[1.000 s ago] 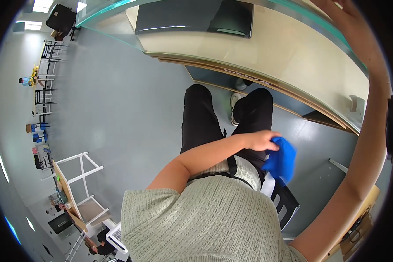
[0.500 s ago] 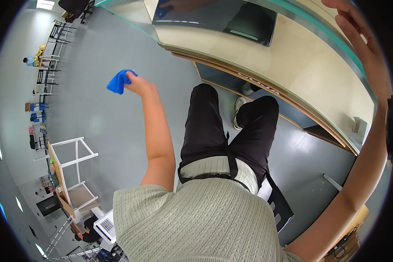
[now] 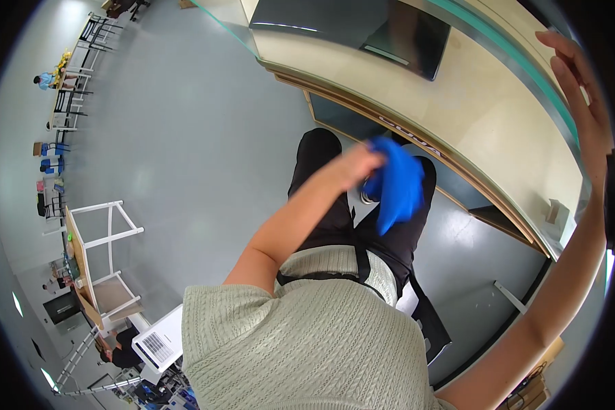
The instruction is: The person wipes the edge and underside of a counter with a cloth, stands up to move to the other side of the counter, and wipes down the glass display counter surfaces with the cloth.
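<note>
A bright blue cloth (image 3: pixel 402 183) hangs from my left hand (image 3: pixel 359 166), whose fingers are closed on its upper end. Hand and cloth are blurred and overlap my thighs in this view. My right hand (image 3: pixel 582 96) is raised at the far right, fingers apart and slightly bent, near the green-tinted edge of a glass-topped display case (image 3: pixel 485 102). Nothing shows in that hand. Under the glass lies a flat, glossy black panel (image 3: pixel 352 31).
The case's wooden-edged front (image 3: pixel 417 140) stands just beyond my knees. A black chair part (image 3: pixel 432 338) is at my right hip. To the left are a white-legged table (image 3: pixel 92 263), a white louvred appliance (image 3: pixel 158 347), and farther tables with chairs and people.
My left hand has swung from the far left, over the floor, to the right across my thighs, carrying the blue cloth. My right hand has shifted slightly lower in view.
</note>
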`<state>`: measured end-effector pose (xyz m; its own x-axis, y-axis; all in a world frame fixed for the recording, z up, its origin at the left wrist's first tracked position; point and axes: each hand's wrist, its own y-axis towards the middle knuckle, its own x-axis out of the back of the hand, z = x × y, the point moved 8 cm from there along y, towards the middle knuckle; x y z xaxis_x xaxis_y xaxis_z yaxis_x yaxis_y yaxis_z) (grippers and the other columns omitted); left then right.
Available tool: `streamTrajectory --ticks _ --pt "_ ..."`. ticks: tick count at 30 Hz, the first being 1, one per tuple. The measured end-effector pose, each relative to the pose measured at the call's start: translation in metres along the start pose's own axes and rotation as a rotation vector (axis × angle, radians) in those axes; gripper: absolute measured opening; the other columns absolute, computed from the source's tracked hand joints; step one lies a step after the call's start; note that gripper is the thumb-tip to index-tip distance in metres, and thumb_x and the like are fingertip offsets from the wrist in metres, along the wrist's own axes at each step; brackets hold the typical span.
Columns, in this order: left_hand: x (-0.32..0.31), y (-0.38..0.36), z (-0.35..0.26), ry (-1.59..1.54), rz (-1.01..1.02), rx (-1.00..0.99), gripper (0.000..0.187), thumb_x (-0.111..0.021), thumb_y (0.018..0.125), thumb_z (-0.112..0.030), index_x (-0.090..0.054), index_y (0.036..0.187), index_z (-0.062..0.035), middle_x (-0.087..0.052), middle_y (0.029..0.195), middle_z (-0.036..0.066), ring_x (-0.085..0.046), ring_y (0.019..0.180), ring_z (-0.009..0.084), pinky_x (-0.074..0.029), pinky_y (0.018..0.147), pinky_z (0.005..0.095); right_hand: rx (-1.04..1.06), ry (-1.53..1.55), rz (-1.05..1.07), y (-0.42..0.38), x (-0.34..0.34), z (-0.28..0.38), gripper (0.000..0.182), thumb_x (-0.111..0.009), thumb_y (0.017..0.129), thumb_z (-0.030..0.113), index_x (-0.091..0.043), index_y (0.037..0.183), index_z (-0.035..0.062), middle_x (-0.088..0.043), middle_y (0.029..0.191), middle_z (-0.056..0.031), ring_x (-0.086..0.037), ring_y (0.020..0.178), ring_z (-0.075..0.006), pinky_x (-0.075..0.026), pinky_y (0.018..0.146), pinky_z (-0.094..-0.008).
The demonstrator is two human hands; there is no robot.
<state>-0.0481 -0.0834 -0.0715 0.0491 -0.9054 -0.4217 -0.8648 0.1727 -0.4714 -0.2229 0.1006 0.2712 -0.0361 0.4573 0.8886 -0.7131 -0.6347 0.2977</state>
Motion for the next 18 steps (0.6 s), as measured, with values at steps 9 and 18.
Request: streamTrajectory --ticks 9,18 --pt "0.263 -0.151 -0.142 -0.365 -1.485 -1.055 0.021 -0.047 0.092 -0.017 -0.043 0.108 -0.0046 -0.053 0.094 0.004 -0.051 0.078 0.0142 -0.042 0.068 0.0279 -0.026 0.068 -0.054 0.001 0.009 0.018 0.034 -0.047 0.093 0.033 -0.057 0.119 0.0142 -0.055 0.123 -0.0045 -0.053 0.112 -0.0150 -0.042 0.097 -0.0277" --pt "-0.008 -0.005 0.004 0.747 0.043 -0.379 0.026 -0.058 0.081 -0.014 -0.056 0.104 -0.0019 -0.062 0.098 0.017 -0.058 0.094 0.0280 -0.044 0.083 0.0371 0.360 0.090 -0.096 0.011 0.021 0.058 0.019 -0.060 0.086 0.019 -0.067 0.097 0.0059 -0.050 0.061 0.0041 -0.041 0.055 -0.0054 -0.030 0.050 -0.0221"
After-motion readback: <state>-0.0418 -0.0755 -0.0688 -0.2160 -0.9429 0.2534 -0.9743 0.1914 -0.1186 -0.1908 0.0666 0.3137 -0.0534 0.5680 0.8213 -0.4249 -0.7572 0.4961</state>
